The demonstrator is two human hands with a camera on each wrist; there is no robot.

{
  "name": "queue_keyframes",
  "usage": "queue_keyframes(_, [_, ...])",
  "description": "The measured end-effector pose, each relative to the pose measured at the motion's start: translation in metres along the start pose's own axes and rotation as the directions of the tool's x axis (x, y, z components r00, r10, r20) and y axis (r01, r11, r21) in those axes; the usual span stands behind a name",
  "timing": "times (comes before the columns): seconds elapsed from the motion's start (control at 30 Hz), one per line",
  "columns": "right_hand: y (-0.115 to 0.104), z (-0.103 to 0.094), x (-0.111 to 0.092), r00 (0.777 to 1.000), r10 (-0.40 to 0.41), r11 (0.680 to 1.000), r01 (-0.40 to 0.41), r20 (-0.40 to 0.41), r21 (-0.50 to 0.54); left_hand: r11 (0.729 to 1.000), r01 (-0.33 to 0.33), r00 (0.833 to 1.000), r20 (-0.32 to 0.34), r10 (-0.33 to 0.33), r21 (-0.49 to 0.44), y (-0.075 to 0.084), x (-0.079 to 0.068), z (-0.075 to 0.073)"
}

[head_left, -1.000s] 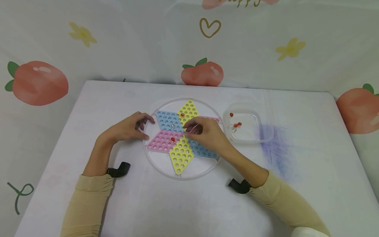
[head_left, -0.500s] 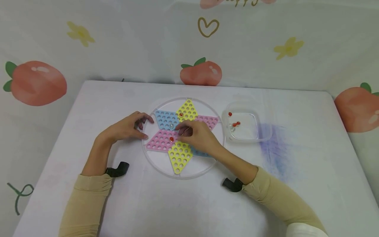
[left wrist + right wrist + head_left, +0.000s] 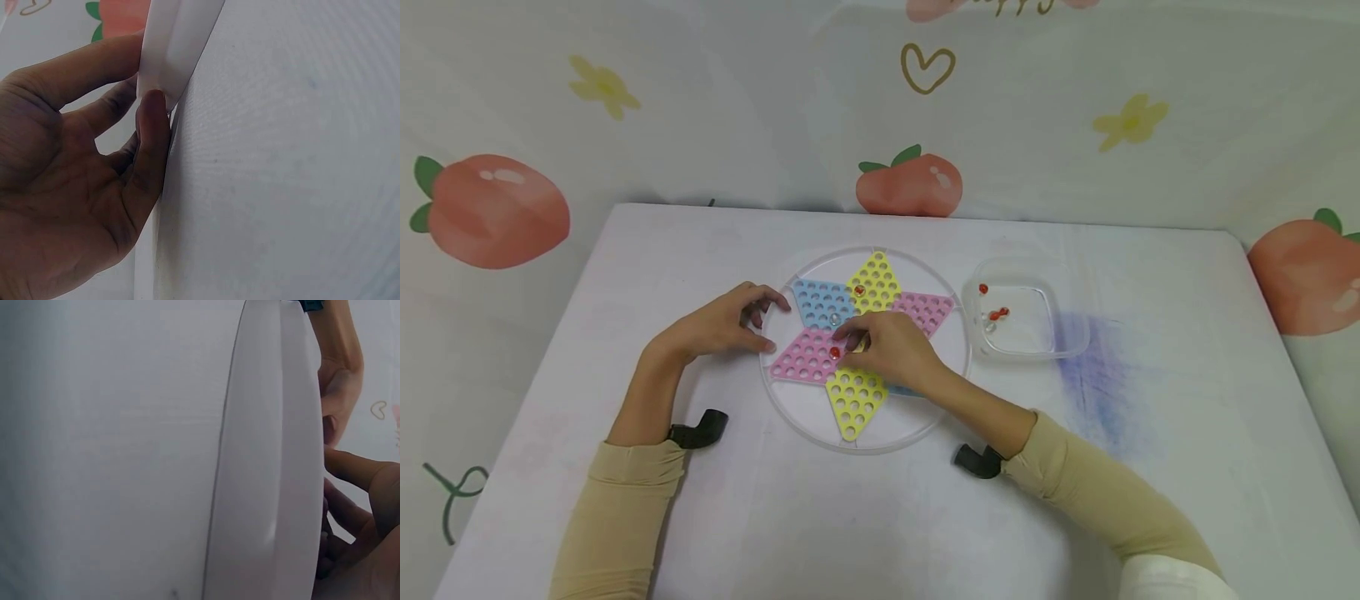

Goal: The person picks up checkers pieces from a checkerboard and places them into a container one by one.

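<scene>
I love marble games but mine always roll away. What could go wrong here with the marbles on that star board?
The right hand works close to the red marble on the pink section; a bump might knock it from its hole. The left hand grips only the round board at its rim, so a tug could jolt the marbles loose. The clear tub sits near the forearm and might get nudged.
</scene>
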State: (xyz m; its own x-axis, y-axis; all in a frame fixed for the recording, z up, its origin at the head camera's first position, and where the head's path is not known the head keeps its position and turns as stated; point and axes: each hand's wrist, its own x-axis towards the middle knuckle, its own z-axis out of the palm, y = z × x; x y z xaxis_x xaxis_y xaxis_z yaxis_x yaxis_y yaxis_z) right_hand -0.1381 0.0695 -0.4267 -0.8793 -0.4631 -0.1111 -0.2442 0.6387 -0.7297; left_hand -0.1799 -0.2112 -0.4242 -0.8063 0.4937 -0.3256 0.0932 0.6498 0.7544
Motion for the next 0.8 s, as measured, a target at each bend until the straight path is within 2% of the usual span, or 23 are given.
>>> queue_keyframes(0.27, [-0.0061,0.0068,0.0024,0.999,0.011,0.993,-0.014,-0.033,-0.118,0.999,-0.016,1.000,-0.011,0.017,0.031,-0.0015,0.0000,-0.0021])
queue_keyframes(0.47, [-0.0069,0.0096,0.0024,0.998,0.007,0.990,-0.016,-0.065,-0.141,0.999,-0.015,1.000,-0.007,0.015,0.035,0.0007,-0.0013,-0.0029])
queue_keyframes(0.67, [-0.0063,0.0090,0.0014,0.997,0.018,0.993,-0.027,-0.077,-0.113,1.000,-0.019,1.000,-0.002,0.019,0.021,0.0011,-0.0012,-0.0020])
queue_keyframes(0.8, [-0.0043,0.0053,-0.0002,0.997,0.040,0.998,-0.042,-0.067,-0.038,0.999,-0.031,1.000,0.001,0.031,0.024,-0.0002,-0.0003,-0.0012])
